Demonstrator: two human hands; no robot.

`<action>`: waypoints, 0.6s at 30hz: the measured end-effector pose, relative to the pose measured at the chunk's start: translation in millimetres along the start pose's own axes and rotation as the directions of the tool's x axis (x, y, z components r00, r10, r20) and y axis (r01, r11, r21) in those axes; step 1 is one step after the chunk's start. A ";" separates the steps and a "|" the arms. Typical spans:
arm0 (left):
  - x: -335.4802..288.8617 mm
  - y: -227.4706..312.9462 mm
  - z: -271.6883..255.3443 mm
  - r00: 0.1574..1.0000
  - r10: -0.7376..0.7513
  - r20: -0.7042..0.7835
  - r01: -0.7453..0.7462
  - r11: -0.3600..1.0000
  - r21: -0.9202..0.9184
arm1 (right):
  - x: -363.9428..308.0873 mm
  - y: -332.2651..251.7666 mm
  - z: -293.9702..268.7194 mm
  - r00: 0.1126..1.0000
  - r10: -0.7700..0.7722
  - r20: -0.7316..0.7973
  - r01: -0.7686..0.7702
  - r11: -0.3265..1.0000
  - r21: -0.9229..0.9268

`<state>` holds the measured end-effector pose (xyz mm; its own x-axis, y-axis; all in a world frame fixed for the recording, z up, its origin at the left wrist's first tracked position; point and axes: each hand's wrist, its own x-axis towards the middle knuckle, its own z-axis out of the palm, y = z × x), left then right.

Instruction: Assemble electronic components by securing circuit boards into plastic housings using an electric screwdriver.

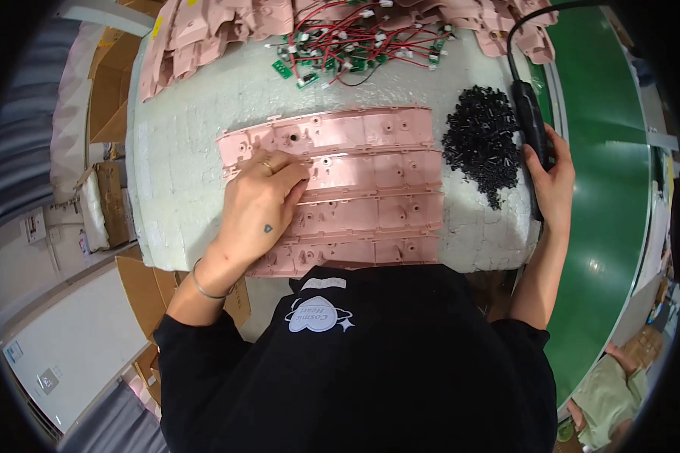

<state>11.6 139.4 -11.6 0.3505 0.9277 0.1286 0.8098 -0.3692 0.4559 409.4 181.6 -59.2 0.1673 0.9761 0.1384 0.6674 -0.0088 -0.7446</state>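
Observation:
Several long pink plastic panels (370,172) lie in stacked rows in front of me, with small posts and holes along them. My left hand (257,202) is over the left part of the rows, its fingertips curled together at the second panel from the far side. What they pinch, if anything, is hidden under the fingers. At the right edge of the work surface, my right hand (553,180) is wrapped round a black corded tool (530,121) like an electric screwdriver. A heap of small black plastic parts (481,140) lies between the panels and this tool.
Small green circuit boards with red wires and white connectors (359,41) are piled at the far side. More pink panels (219,34) are stacked behind. A green surface (604,189) runs along the right. Cardboard boxes (113,200) stand at left; another person (608,392) is at lower right.

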 end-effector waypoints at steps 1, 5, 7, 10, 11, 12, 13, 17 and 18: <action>1.3 2.9 -5.4 1.000 0.022 -0.001 -0.022 1.000 -0.013 | -0.8 -3.3 -0.2 1.000 0.018 0.009 -0.018 0.999 -0.028; 41.4 12.0 -22.4 0.987 0.030 0.155 -0.005 0.987 -0.158 | 2.8 2.4 7.6 0.999 -0.042 0.005 0.042 0.997 -0.066; 83.0 20.5 -12.5 0.965 0.249 0.088 -0.208 0.922 -0.328 | 1.1 -1.3 6.2 0.997 -0.072 -0.017 0.071 0.995 -0.075; 152.3 29.8 34.5 0.838 0.546 0.001 -0.525 0.805 -0.275 | -1.2 -8.9 2.4 0.998 -0.053 -0.029 0.048 0.990 -0.133; 171.2 36.3 48.0 0.840 0.541 0.049 -0.513 0.818 -0.260 | -1.8 -10.7 1.0 0.998 -0.053 -0.037 0.048 0.991 -0.128; 184.2 40.3 60.2 0.844 0.528 0.095 -0.495 0.835 -0.240 | -0.6 -12.4 0.6 0.999 -0.049 -0.022 0.046 0.990 -0.131; 191.3 40.4 70.1 0.840 0.536 0.090 -0.504 0.830 -0.238 | 0.1 -12.0 1.8 0.998 -0.061 -0.027 0.056 0.989 -0.133; 208.2 51.8 88.9 0.892 0.397 0.217 -0.351 0.910 -0.222 | 0.7 -16.2 -2.7 0.999 -0.047 -0.028 0.043 0.988 -0.147; 208.5 51.4 94.1 0.894 0.393 0.215 -0.353 0.914 -0.200 | 0.6 -16.3 -3.1 0.999 -0.042 -0.028 0.037 0.988 -0.149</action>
<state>170.6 308.7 -44.2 0.7324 0.6728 0.1050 0.5221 -0.6539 0.5476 400.9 181.6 -44.9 0.1591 0.9693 0.1876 0.7741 -0.0045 -0.6330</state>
